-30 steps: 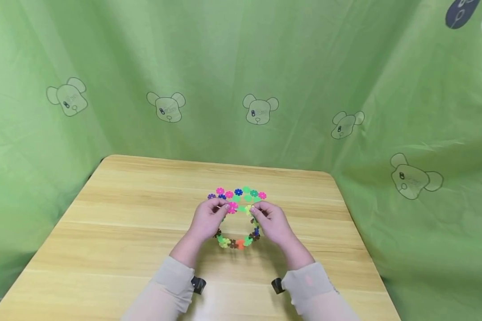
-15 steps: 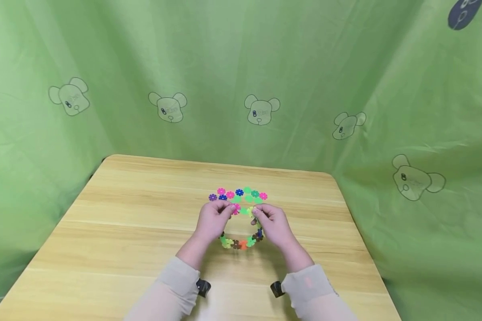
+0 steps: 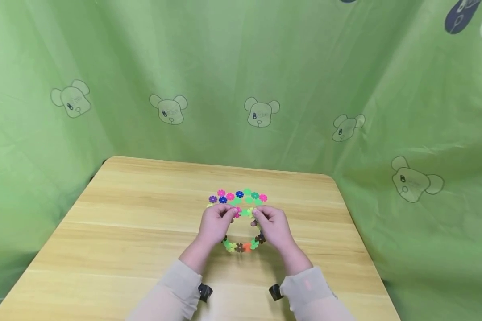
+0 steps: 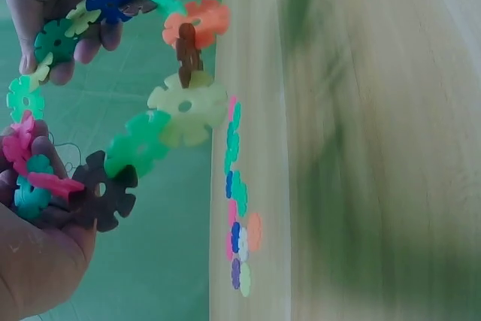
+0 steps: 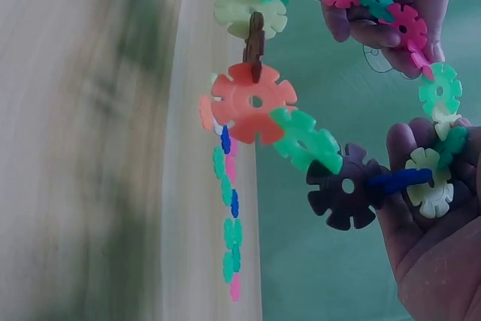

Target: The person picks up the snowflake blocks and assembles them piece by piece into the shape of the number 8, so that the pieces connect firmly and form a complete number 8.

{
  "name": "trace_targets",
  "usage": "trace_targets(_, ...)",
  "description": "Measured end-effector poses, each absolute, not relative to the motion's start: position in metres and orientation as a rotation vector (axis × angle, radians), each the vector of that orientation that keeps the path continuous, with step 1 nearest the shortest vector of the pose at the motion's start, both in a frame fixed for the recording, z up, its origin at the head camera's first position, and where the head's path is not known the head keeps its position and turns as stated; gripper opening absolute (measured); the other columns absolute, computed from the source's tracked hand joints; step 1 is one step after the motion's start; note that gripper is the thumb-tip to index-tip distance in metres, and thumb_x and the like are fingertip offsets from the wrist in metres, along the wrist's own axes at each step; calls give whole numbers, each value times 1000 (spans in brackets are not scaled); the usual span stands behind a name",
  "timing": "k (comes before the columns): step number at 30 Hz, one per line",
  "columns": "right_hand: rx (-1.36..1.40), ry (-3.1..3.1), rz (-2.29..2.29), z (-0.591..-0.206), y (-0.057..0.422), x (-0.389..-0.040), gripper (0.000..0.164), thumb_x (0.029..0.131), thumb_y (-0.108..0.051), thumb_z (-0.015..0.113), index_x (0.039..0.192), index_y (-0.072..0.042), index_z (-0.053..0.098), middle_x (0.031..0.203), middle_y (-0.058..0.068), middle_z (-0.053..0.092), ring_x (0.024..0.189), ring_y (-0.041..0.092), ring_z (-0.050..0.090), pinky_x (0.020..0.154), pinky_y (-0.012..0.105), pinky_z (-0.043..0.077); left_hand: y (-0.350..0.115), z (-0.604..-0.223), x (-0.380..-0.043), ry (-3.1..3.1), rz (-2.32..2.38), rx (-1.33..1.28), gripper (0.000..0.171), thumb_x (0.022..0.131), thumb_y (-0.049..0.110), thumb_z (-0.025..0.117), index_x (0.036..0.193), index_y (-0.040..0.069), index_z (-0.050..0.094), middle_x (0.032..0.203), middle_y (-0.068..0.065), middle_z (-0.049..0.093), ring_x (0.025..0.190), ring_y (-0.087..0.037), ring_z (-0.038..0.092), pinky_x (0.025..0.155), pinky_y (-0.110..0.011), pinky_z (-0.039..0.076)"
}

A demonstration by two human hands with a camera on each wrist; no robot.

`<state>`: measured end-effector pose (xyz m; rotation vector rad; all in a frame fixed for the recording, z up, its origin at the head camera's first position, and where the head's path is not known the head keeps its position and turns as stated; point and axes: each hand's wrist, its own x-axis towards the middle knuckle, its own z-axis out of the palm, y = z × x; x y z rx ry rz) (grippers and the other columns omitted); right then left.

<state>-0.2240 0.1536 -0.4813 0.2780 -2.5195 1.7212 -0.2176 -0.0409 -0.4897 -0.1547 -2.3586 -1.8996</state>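
A ring-shaped chain of slotted plastic flower discs point(image 5: 240, 99) hangs between my two hands, held up over the table. The discs are pink, green, pale yellow, brown, orange, blue and near-black, slotted edge to edge. My left hand point(image 3: 215, 226) pinches a pink disc point(image 4: 18, 148) at the far side of the ring, thumb on top. Opposite it, my right hand point(image 3: 274, 226) pinches a pale yellow disc point(image 5: 445, 120). Between the two pinches sits a bright green disc point(image 5: 440, 89). Curled fingers hide parts of the ring's sides.
Loose flower discs point(image 3: 239, 194) lie in rows on the wooden table point(image 3: 144, 249) just beyond my hands, in pink, blue, purple and green. A green curtain point(image 3: 217, 53) with mouse-head prints surrounds the table's back and sides.
My left hand has shifted slightly right, closer to my right hand, and the lower part of the ring has swung a little to the right. Both pinches continue.
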Motion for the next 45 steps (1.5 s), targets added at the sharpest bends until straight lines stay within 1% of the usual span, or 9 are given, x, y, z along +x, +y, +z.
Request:
trace_targets(6,305,-2455,1786,-483,156,-223,14,103,-3,65,96,4,74,83,14,69,75,20,73,68,38,63,-42,-489,-217,-2341,-1972,-185,18,105,19,67,105,3,75,91,-7,71,81,-18,64,73,-32,59)
trace_targets(11,247,-2351,1855,-480,158,-222,17,106,-5,62,100,8,71,93,18,72,77,15,74,59,26,57,-45,-490,-217,-2339,-2042,-170,29,102,28,72,121,7,71,105,-7,69,82,-16,63,75,-31,58)
trace_targets(16,151,-2282,1890,-478,162,-223,21,108,-11,60,103,8,69,94,21,76,75,12,74,50,19,40,-48,-492,-216,-2353,-2037,-192,18,96,18,79,99,4,68,86,-5,62,74,-15,55,64,-26,50)
trace_targets(19,155,-2264,1932,-477,164,-224,19,107,-8,61,103,9,70,96,22,76,77,13,75,60,21,50,-49,-491,-217,-2330,-2032,-228,17,99,13,75,88,4,65,81,-6,65,74,-15,58,65,-25,51)
trace_targets(23,165,-2332,1929,-477,167,-223,14,103,-2,65,99,10,72,87,13,74,75,12,68,71,24,56,-51,-490,-218,-2295,-2032,-222,15,100,13,73,91,3,67,82,-7,67,75,-17,63,65,-25,55)
trace_targets(27,178,-2429,1875,-479,171,-224,13,102,-2,68,96,9,72,77,6,64,70,14,56,66,25,51,-53,-490,-219,-2311,-2008,-207,17,99,13,74,89,5,64,77,-2,62,71,-16,59,61,-23,52)
trace_targets(33,203,-2435,1883,-483,174,-223,16,103,-3,67,98,12,71,77,7,64,70,14,56,66,27,52,-53,-489,-218,-2331,-1968,-229,30,97,16,77,78,10,55,73,2,53,68,-14,50,59,-22,45)
trace_targets(38,247,-2427,1873,-484,175,-221,14,101,-2,68,99,11,72,84,11,71,72,11,61,69,24,56,-53,-489,-218,-2327,-1953,-254,31,99,15,75,77,10,54,73,1,56,67,-15,53,58,-23,46)
trace_targets(45,438,-2446,1698,-479,172,-219,16,102,-8,71,114,0,76,106,12,75,94,17,66,80,27,58,-52,-490,-216,-2411,-1862,-324,27,99,15,75,78,10,59,73,0,51,67,-15,46,58,-23,44)
